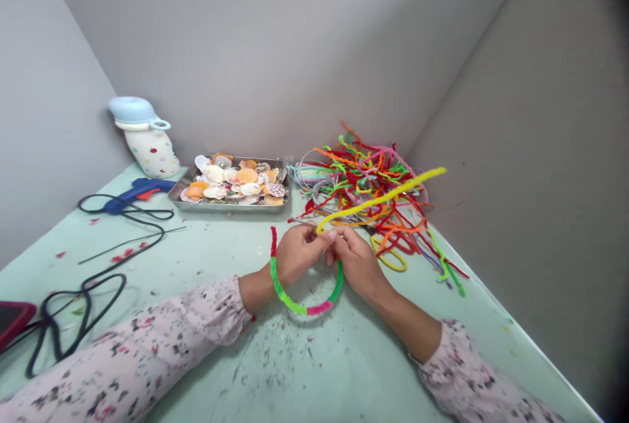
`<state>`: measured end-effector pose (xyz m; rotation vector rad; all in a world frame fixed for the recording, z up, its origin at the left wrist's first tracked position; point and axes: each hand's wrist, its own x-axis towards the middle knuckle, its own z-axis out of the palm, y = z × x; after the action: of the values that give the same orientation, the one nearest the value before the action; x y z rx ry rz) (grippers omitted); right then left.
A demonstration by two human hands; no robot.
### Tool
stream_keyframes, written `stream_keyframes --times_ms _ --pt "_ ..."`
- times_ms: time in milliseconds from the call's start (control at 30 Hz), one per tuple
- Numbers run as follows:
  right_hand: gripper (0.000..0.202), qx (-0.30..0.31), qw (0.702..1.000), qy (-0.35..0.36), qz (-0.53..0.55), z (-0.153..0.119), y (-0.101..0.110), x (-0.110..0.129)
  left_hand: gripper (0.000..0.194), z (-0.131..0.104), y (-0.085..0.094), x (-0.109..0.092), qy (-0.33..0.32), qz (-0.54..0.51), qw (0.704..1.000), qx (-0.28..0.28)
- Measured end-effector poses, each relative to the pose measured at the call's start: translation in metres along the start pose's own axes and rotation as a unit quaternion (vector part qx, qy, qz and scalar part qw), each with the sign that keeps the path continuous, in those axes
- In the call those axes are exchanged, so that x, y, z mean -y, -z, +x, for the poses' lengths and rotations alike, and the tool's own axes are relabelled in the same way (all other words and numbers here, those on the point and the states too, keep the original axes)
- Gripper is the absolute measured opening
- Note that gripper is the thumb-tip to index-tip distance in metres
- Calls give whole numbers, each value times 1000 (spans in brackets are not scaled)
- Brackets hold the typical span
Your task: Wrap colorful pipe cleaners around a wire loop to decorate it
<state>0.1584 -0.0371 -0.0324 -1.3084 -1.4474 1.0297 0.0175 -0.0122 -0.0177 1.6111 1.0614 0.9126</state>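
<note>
A curved ring wrapped in red, green and pink fuzzy wire hangs below my hands, its red end sticking up beside my left wrist. My left hand and my right hand meet at the middle, fingers pinched together. Between their fingertips is the bent end of a yellow pipe cleaner, whose long free part rises to the right. The green right end of the ring runs up under my right hand. Exactly where yellow and ring meet is hidden by the fingers.
A metal tray of shells stands at the back. Right of it lies a tangled heap of pipe cleaners with yellow-handled scissors. At left are a white bottle, a blue glue gun and a looped black cable.
</note>
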Motion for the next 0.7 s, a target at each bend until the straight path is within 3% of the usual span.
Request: stream_keyframes --times_ms 100,267,700 --pt "29 9 1000 -1 -5 0 -1 -1 36 0 1 4 -2 35 999 -30" --pt "28 21 1000 16 -2 -1 -2 -3 30 0 3 4 -45 48 998 -25" --pt "30 40 999 4 18 -2 -1 -5 24 -1 3 3 -60 -3 998 -24"
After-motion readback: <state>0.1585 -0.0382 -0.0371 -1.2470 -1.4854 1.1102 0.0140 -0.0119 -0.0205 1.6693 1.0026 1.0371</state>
